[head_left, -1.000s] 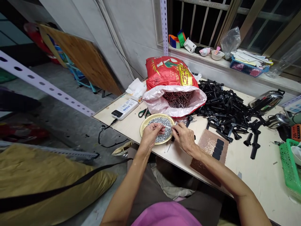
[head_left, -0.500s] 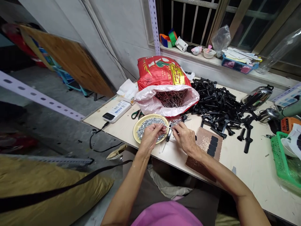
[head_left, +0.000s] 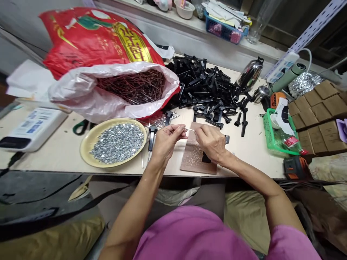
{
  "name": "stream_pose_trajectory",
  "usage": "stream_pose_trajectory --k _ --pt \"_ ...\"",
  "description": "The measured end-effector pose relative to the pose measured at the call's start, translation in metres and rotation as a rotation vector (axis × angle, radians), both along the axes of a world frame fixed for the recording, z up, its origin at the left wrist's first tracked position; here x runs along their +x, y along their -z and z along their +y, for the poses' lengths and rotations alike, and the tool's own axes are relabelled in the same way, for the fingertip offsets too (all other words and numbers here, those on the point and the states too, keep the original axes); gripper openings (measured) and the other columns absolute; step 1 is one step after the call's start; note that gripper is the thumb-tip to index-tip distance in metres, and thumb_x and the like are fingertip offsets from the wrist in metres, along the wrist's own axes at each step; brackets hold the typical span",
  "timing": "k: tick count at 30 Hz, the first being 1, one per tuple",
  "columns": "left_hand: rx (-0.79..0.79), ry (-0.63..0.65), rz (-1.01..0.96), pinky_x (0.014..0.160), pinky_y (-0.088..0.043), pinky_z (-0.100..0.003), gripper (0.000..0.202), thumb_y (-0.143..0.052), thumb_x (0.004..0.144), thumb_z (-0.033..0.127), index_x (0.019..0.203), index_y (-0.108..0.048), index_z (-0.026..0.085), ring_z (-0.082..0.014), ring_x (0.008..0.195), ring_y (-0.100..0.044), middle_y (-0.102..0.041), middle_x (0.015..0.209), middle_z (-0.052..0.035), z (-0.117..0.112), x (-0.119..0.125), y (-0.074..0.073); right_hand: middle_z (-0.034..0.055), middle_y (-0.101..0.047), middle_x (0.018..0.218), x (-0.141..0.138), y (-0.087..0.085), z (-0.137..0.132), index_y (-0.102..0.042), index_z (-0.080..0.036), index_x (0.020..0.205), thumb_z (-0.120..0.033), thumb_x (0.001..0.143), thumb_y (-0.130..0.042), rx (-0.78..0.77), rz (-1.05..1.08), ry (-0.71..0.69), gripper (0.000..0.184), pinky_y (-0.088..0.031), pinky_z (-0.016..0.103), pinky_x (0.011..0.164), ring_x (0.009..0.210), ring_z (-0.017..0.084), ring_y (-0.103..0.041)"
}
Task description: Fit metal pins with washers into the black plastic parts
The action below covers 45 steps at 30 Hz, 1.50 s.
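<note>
Between my two hands runs a thin metal rod (head_left: 190, 130), level above the table. My left hand (head_left: 167, 140) pinches one end between thumb and fingertips. Closed around the other end is my right hand (head_left: 210, 141), over a brown board (head_left: 192, 159) strewn with pale specks. A black piece (head_left: 206, 157) partly shows under the right hand. To the left, a yellow plate (head_left: 84, 153) bears many small shiny metal pieces (head_left: 118, 142) that look like washers. Beside my left hand lie a black T-shaped part (head_left: 151, 137) and several loose rods (head_left: 142, 159).
Behind the plate, a red bag (head_left: 89, 47) gapes open, full of thin metal rods (head_left: 135, 86). Black T-shaped parts (head_left: 206, 86) are heaped at the back. A green basket (head_left: 268, 133), metal flask (head_left: 249, 74) and cardboard boxes (head_left: 311, 112) stand right; a white device (head_left: 35, 126) and scissors (head_left: 80, 127) lie left.
The view has swung right and come closer to the table. Both hands have gone from the plate's edge to the brown board, with the rod still between them.
</note>
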<state>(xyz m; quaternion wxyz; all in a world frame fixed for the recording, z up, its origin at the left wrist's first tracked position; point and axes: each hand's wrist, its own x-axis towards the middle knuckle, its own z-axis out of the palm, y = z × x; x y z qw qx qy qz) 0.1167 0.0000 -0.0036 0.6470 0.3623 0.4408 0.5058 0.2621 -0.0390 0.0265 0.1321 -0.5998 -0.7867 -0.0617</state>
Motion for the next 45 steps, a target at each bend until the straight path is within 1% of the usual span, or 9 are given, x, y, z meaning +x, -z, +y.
stream_pose_trajectory --k 3,8,11,17,22,25,32,39,45 --pt "0.103 0.023 0.085 0.055 -0.048 -0.024 0.029 -0.076 0.06 0.039 0.067 -0.062 0.014 -0.0086 0.051 -0.054 -0.057 0.056 0.0032 -0.007 0.017 -0.004 0.0049 -0.06 0.083 0.016 -0.003 -0.007 -0.059 -0.017 0.082 -0.027 0.097 -0.036 -0.117 0.209 0.075 0.03 -0.032 0.024 0.058 0.073 0.012 -0.053" --pt "0.22 -0.083 0.308 0.056 -0.046 -0.022 0.015 -0.068 0.069 0.03 0.07 -0.063 0.015 -0.0091 0.052 -0.055 -0.059 0.057 0.0043 -0.018 0.033 0.0 -0.0031 -0.051 0.062 0.026 0.007 -0.013 -0.051 -0.017 0.07 -0.038 0.094 -0.037 -0.595 0.852 0.109 0.034 -0.032 0.021 0.05 0.053 0.008 -0.044" --pt "0.215 -0.146 0.297 0.058 -0.046 -0.022 0.015 -0.067 0.07 0.03 0.071 -0.063 0.015 -0.0091 0.053 -0.056 -0.06 0.057 0.0045 -0.024 0.041 0.003 -0.0032 -0.053 0.064 0.025 0.014 -0.015 -0.05 -0.018 0.072 -0.035 0.09 -0.042 -0.472 0.933 0.146 0.026 -0.036 0.022 0.055 0.057 0.009 -0.047" --pt "0.073 -0.078 0.049 0.063 -0.047 -0.023 0.027 -0.073 0.067 0.039 0.069 -0.064 0.014 -0.0089 0.056 -0.058 -0.063 0.059 0.0017 -0.028 0.049 0.007 0.0029 -0.064 0.082 0.024 0.024 -0.017 -0.056 -0.02 0.08 -0.026 0.087 -0.048 -0.117 0.685 0.166 0.012 -0.041 0.026 0.067 0.078 0.016 -0.058" --pt "-0.111 0.065 -0.194 0.057 -0.046 -0.02 0.035 -0.085 0.049 0.035 0.063 -0.062 0.013 -0.0064 0.051 -0.055 -0.06 0.055 0.0027 -0.019 0.047 0.01 0.0062 -0.063 0.084 0.021 0.027 -0.024 -0.059 -0.019 0.083 -0.027 0.09 -0.044 -0.061 0.521 0.201 0.018 -0.039 0.025 0.058 0.071 0.015 -0.057" --pt "-0.154 0.108 -0.207 0.055 -0.045 -0.019 0.038 -0.087 0.045 0.035 0.062 -0.061 0.013 -0.0058 0.051 -0.054 -0.06 0.055 0.0029 -0.017 0.046 0.012 0.0063 -0.061 0.084 0.022 0.026 -0.025 -0.058 -0.018 0.079 -0.03 0.09 -0.045 -0.096 0.622 0.212 0.02 -0.037 0.024 0.055 0.069 0.014 -0.054" --pt "0.016 0.027 -0.008 0.057 -0.046 -0.023 0.034 -0.078 0.059 0.042 0.067 -0.059 0.015 -0.0087 0.051 -0.056 -0.06 0.057 0.0032 -0.027 0.053 0.019 -0.005 -0.047 0.061 0.031 0.029 -0.013 -0.051 -0.019 0.07 -0.047 0.078 -0.058 -0.912 1.496 0.193 0.03 -0.022 0.018 0.039 0.042 0.004 -0.028" --pt "0.353 -0.207 0.399 0.068 -0.047 -0.027 0.017 -0.065 0.07 0.035 0.069 -0.062 0.019 -0.0136 0.068 -0.06 -0.064 0.069 -0.0001 -0.032 0.058 0.031 -0.0024 -0.053 0.064 0.024 0.035 -0.02 -0.05 -0.02 0.064 -0.033 0.078 -0.053 -0.248 1.121 0.222 0.019 -0.039 0.023 0.055 0.06 0.011 -0.049" --pt "0.248 -0.079 0.312 0.063 -0.047 -0.027 0.021 -0.062 0.074 0.038 0.07 -0.062 0.018 -0.0129 0.061 -0.058 -0.062 0.063 0.0005 -0.031 0.058 0.023 -0.0033 -0.053 0.061 0.029 0.037 -0.016 -0.051 -0.02 0.068 -0.032 0.084 -0.049 -0.284 1.067 0.199 0.02 -0.038 0.023 0.053 0.056 0.011 -0.049"
